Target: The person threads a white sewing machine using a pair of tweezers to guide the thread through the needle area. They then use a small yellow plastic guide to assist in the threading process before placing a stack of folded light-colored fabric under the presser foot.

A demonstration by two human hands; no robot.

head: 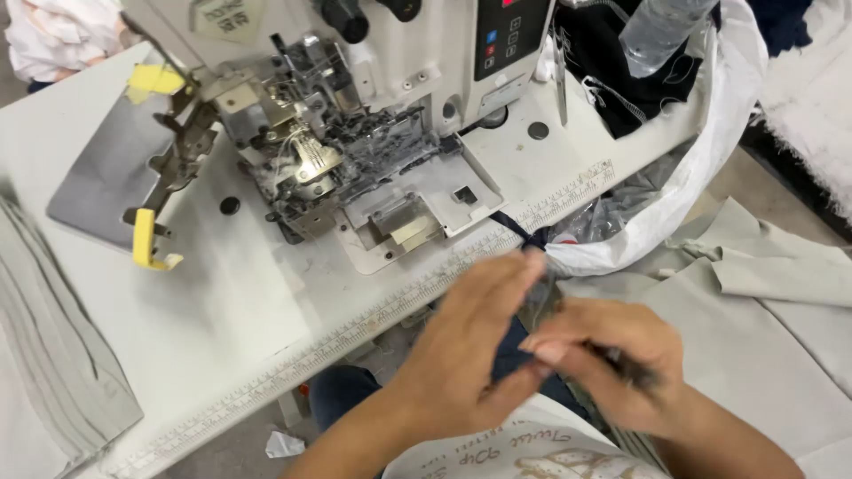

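White sewing machine (pixel 373 115) with silver metal parts and a black control panel (pixel 508 35) carrying red and blue buttons. Left of the machine, yellow tape (pixel 153 80) and a yellow clip (pixel 146 241). Right of it, light grey fabric (pixel 754 302) and a white bag (pixel 710 133).

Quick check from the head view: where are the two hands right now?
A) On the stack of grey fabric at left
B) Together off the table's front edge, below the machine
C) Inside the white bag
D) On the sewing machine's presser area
B: the left hand and right hand meet over the lap, in front of the table edge, clear of the sewing machine.
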